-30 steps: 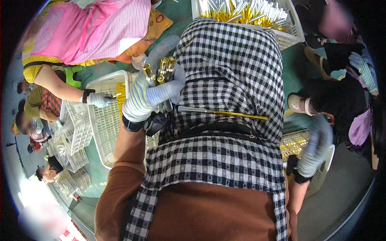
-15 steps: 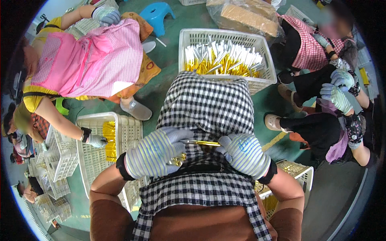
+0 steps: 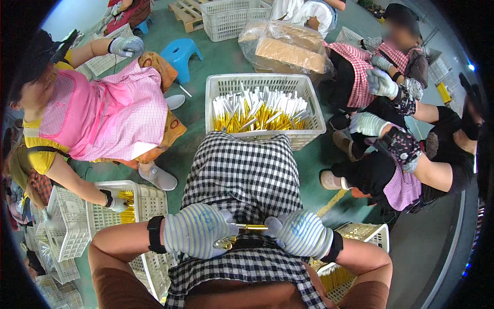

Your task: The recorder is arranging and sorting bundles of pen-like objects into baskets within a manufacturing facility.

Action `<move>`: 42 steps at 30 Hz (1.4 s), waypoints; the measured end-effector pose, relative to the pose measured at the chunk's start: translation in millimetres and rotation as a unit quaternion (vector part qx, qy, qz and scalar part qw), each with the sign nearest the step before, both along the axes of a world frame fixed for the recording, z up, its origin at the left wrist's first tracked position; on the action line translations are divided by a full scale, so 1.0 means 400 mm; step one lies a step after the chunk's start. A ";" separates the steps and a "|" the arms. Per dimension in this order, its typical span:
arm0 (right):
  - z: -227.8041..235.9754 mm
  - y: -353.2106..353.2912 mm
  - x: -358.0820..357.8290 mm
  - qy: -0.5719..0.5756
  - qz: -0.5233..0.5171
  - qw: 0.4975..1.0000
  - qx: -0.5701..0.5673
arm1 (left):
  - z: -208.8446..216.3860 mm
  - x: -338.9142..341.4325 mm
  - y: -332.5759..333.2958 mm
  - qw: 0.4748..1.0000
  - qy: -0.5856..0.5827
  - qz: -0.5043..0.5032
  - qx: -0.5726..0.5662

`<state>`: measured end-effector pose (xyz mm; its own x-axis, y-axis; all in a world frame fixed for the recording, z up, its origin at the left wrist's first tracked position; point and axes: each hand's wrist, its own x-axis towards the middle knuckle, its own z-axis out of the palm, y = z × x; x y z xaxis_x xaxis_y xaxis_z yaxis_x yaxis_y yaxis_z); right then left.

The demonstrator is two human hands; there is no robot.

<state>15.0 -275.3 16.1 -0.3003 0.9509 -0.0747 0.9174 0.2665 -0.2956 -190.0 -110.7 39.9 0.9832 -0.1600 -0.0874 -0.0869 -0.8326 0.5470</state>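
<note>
The left hand [image 3: 198, 232] and right hand [image 3: 303, 234], gloves [image 3: 185, 239] showing illegible blue writing [image 3: 302, 223], are gripping a gold tube [image 3: 252, 226] between them above the checked apron [image 3: 242, 175], the left also clutching gold-ended tubes [image 3: 225, 242].

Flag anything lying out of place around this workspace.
One thing: a small white stick lies loose on the green floor, near the blue stool. It looks odd because it is apart from the slender pieces gathered in the white crate.
</note>
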 end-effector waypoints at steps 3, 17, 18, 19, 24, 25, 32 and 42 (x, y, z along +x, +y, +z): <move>0.020 -0.001 0.004 0.015 0.015 0.994 0.110 | 0.010 -0.009 0.002 0.986 0.054 0.068 -0.144; -0.047 0.036 -0.005 0.413 -0.090 0.850 -0.314 | -0.011 0.018 0.007 0.985 -0.058 -0.063 0.151; -0.038 0.031 0.002 0.451 -0.086 0.837 -0.299 | -0.008 0.022 0.011 0.985 -0.058 -0.064 0.149; -0.027 0.020 0.005 0.324 -0.081 0.919 -0.209 | -0.003 0.019 0.020 0.989 -0.027 -0.059 0.131; 0.046 -0.040 0.147 -0.012 -0.274 0.956 -0.100 | 0.021 -0.062 0.177 0.935 0.169 0.298 0.089; 0.053 -0.060 0.162 -0.053 -0.333 0.934 -0.116 | 0.010 -0.087 0.191 0.912 0.135 0.381 -0.076; -0.051 0.013 0.070 0.170 -0.061 0.972 0.152 | -0.070 -0.058 0.140 0.855 -0.068 0.332 -0.392; -0.051 0.088 -0.016 0.252 -0.039 0.960 0.115 | -0.022 0.126 0.067 0.557 -0.125 0.424 -0.703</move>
